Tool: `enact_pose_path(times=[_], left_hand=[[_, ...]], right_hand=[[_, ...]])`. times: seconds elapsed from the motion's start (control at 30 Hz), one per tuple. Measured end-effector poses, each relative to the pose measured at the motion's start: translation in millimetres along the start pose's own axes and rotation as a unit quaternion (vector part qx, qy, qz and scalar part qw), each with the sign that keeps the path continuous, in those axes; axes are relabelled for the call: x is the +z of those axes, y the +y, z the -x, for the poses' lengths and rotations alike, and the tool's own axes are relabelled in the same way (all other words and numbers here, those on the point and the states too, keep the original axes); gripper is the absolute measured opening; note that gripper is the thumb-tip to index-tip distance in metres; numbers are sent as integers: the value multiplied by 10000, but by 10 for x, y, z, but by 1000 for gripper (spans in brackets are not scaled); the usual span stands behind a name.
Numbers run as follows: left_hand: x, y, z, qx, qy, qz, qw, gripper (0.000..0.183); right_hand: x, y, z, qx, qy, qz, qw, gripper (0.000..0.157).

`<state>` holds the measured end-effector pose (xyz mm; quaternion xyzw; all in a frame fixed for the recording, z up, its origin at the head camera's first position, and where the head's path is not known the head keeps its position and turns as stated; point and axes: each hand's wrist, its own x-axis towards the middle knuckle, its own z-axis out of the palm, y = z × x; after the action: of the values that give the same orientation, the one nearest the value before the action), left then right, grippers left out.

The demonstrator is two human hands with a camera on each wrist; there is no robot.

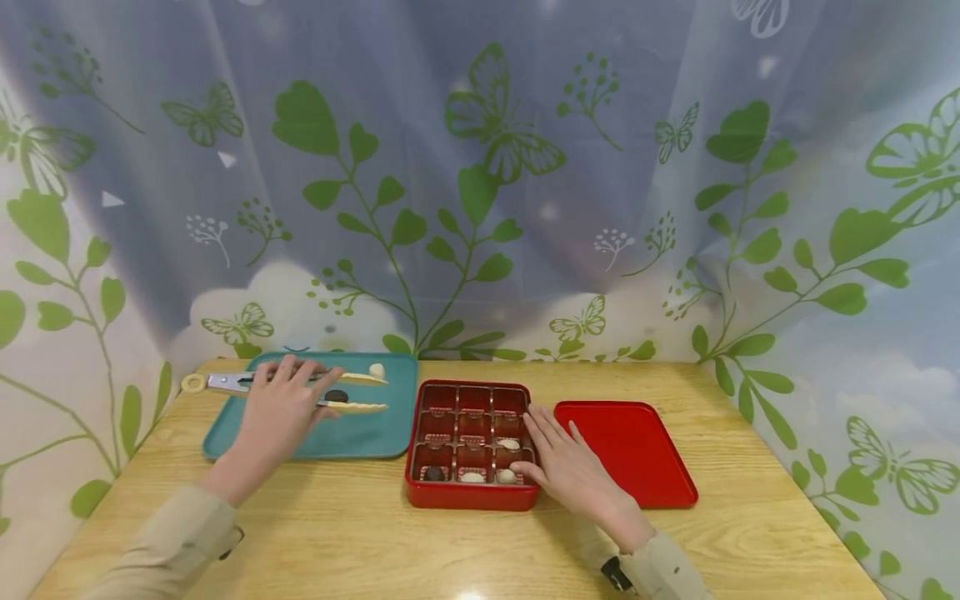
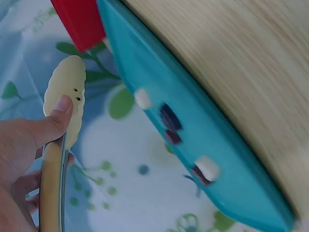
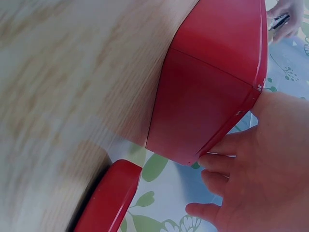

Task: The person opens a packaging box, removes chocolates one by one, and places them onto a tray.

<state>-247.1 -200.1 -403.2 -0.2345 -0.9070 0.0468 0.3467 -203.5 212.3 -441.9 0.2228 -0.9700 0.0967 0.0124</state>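
My left hand (image 1: 281, 408) holds metal tongs with cream, scallop-edged tips (image 1: 367, 408) above a teal tray (image 1: 360, 446). The tips are spread apart with nothing between them. On the tray, a white piece (image 1: 377, 369) and a dark piece (image 1: 337, 397) show; in the left wrist view another white piece (image 2: 207, 167) lies by a dark reddish one. My right hand (image 1: 573, 471), fingers mostly straight, touches the right rim of a red box (image 1: 472, 497) split into compartments. Its front row holds a dark piece (image 1: 434, 473) and two white ones; another white piece (image 1: 507, 444) sits behind at the right.
A flat red lid (image 1: 637, 450) lies on the wooden table (image 1: 330, 533), right of the box and partly behind my right hand. A curtain (image 1: 420, 208) with green leaves and butterflies hangs along the table's back edge and sides.
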Motion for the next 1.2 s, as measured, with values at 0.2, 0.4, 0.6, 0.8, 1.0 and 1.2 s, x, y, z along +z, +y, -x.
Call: enact_pose_path(times=[0.2, 0.4, 0.6, 0.8, 1.0, 1.2], left_hand=[[-84, 284, -188, 173, -261, 186, 9993, 65], [-118, 556, -401, 523, -321, 399, 9973, 66], [-128, 836, -658, 973, -311, 409, 9939, 65], [-104, 1129, -884, 1192, -376, 529, 9908, 62], [-47, 1372, -1040, 1472, -552, 22, 9876, 55], [-27, 1566, -1185, 1936, -1007, -670, 9736, 53]], right_hand=[[-28, 25, 11, 69, -138, -278, 9995, 81], [-61, 26, 54, 98, -197, -473, 9986, 83], [-36, 11, 74, 175, -170, -373, 9990, 85], [-34, -10, 96, 206, -185, -425, 9987, 87], [-52, -21, 106, 146, -161, -366, 9991, 85], [-62, -22, 109, 147, -179, -404, 9989, 85]])
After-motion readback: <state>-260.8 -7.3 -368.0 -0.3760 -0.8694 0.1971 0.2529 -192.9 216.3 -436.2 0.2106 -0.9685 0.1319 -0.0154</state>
